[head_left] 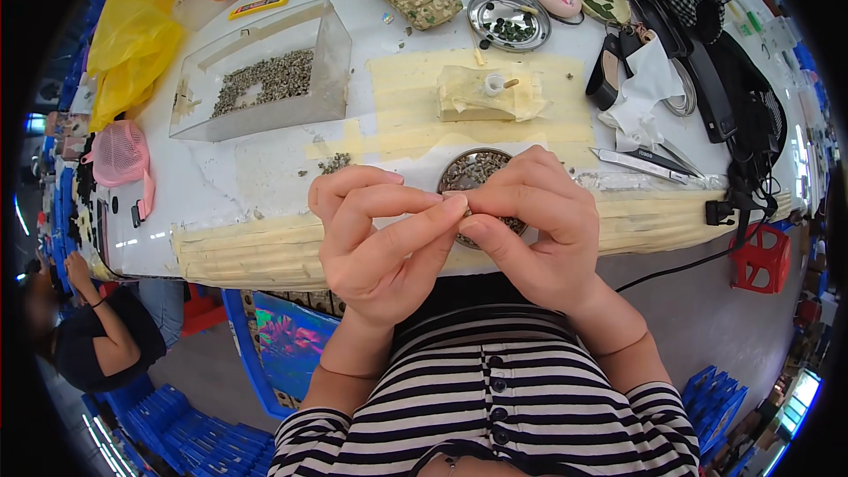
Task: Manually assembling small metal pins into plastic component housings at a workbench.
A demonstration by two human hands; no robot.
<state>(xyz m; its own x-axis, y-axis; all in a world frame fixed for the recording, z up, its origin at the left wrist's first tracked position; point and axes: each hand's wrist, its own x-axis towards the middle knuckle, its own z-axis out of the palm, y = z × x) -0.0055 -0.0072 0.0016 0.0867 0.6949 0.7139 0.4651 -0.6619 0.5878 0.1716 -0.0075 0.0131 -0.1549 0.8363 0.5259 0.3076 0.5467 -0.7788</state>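
My left hand (382, 243) and my right hand (541, 225) meet fingertip to fingertip near the table's front edge. Each is closed in a pinch, and a tiny piece seems to sit between the fingertips, too small and too covered to name. Right behind and below them stands a round dish (477, 157) filled with small metallic parts; my fingers hide much of it. A small heap of similar parts (335, 162) lies on the table just beyond my left hand.
A clear box (336, 71) of small grey parts stands back left. Beyond my hands sits a tape-wrapped block (455, 106). A steel plate (477, 22) holds dark green pieces. Tweezers (636, 164) lie at right, near a white cloth (649, 88). Another person (106, 336) sits at left.
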